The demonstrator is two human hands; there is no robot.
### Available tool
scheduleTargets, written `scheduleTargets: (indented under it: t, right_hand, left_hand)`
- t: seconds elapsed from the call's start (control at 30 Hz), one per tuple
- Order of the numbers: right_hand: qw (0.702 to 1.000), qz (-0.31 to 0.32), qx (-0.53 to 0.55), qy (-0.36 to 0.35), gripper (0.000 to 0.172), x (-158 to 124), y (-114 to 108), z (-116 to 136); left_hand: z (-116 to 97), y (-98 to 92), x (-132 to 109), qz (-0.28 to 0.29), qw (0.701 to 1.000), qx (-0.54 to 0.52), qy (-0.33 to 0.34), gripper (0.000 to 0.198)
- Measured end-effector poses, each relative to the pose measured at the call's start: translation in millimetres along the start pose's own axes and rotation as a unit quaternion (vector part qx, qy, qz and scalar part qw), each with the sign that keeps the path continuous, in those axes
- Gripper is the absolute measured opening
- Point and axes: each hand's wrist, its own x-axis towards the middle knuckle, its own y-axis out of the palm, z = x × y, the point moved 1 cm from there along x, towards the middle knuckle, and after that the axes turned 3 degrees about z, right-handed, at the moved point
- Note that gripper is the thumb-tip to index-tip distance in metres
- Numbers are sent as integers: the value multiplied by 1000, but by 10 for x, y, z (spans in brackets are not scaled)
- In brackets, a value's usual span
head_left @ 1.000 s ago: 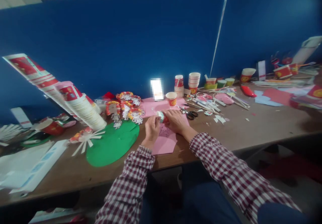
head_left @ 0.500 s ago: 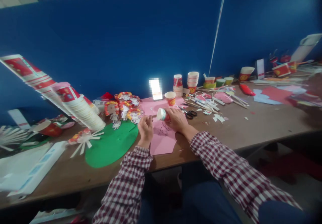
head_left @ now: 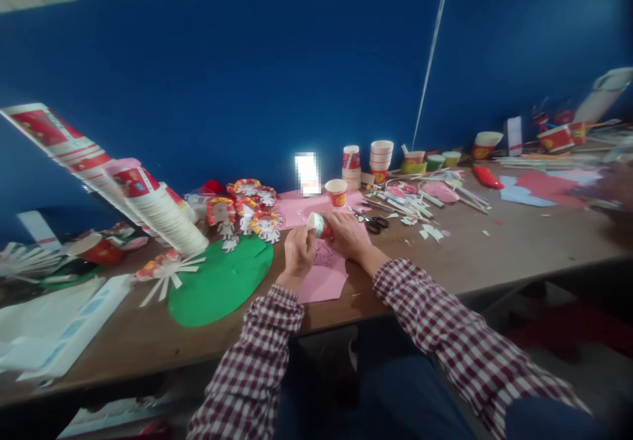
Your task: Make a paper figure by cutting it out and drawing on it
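Observation:
My right hand (head_left: 347,235) is wrapped round a red and white paper cup (head_left: 316,221), which lies on its side with its white end to the left. My left hand (head_left: 299,252) is closed in a pinch, its fingertips right by the cup's white end. What sits between those fingers is hidden. Beneath both hands lies a pink paper sheet (head_left: 321,285) with a dark line drawing on it. Another paper cup (head_left: 336,192) stands upright just behind. A pair of black-handled scissors (head_left: 376,223) rests beside my right hand.
A green paper oval (head_left: 217,288) and several lion-like paper cutouts (head_left: 246,212) are on the left. Long stacks of cups (head_left: 158,209) lean there. To the right are paper sticks (head_left: 405,206), scraps (head_left: 430,232) and a red object (head_left: 487,177). A blue wall (head_left: 222,84) rises behind.
My left hand has moved right, up against the cup's white end; before, a small gap with a thin pale strip showed between them. My right hand keeps its hold on the cup.

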Motion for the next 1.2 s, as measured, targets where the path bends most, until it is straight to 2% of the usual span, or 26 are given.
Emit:
scheduleTargets:
  t: [0.17,0.23,0.37,0.47,0.57,0.7,0.8,0.9,1.0,1.1,1.2]
  right_hand:
    - [999,-40,11,29,58,4,16,-99]
    - [998,-49,19,29,63,5,18,-122]
    - [998,-54,42,7,69,1,16,-116]
    - [995,-60,75,-8,66,-1,19,-108]
    - [993,-60,103,3,68,6,40,-120]
    - [982,-78,164,49,80,16,62,-136]
    - [960,-89,253,87,77,10,63,-138]
    - [912,-89,373,146,66,2,84,-160]
    - [871,-81,453,170,61,12,128,-188]
    - [856,-75,484,166,62,34,160,-197]
    - [839,-61,516,163,54,39,167,-183]
  left_hand:
    - [71,-56,10,-56,998,-3,-39,30]
    - [81,-77,18,-57,998,-9,-39,25]
    - [12,-75,29,5,999,-41,-5,22]
    - [-49,-58,35,48,996,-72,1,22]
    - [-53,-54,37,47,993,-99,-39,11]
    - [22,-65,35,8,980,-144,-136,23]
    - [111,-51,37,-18,958,-199,-204,29]
    - [189,-5,37,-26,927,-271,-260,34]
    - [215,41,29,-9,893,-340,-295,40]
    - [184,49,17,20,869,-383,-311,44]
    - [138,30,12,45,859,-401,-314,44]
